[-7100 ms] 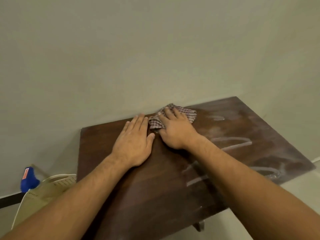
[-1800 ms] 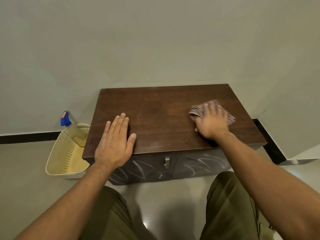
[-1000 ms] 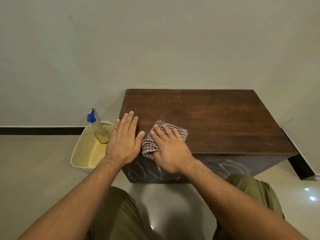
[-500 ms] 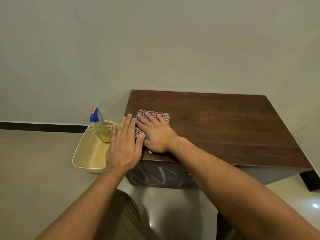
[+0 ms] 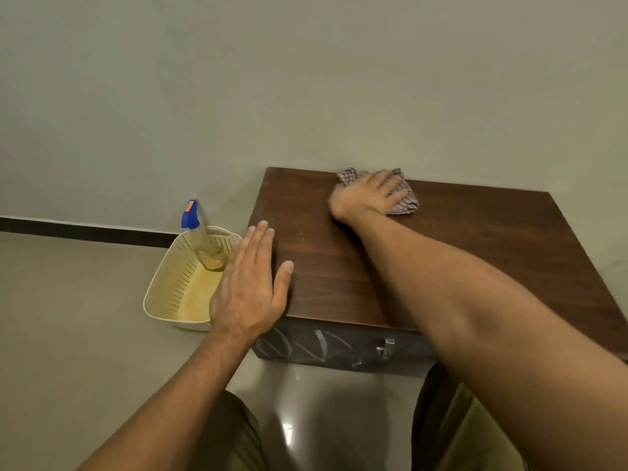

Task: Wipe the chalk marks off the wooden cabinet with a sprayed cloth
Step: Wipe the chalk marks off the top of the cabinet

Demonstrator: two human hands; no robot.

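Note:
The low wooden cabinet (image 5: pixel 475 253) stands against the wall, its dark brown top showing no chalk. White chalk scribbles (image 5: pixel 319 348) cover its dark front doors. My right hand (image 5: pixel 365 197) presses a checkered cloth (image 5: pixel 402 203) flat on the top near the back edge by the wall. My left hand (image 5: pixel 249 288) lies flat, fingers together, on the cabinet's front left corner and holds nothing.
A cream perforated basket (image 5: pixel 170 294) sits on the floor left of the cabinet, with a blue-headed spray bottle (image 5: pixel 198 232) leaning inside it. A metal handle (image 5: pixel 385 346) sticks out of the cabinet front. My knees are close below the cabinet.
My right hand has slid the cloth from the front left corner to the back of the top near the wall. My left hand has stayed at the front left corner.

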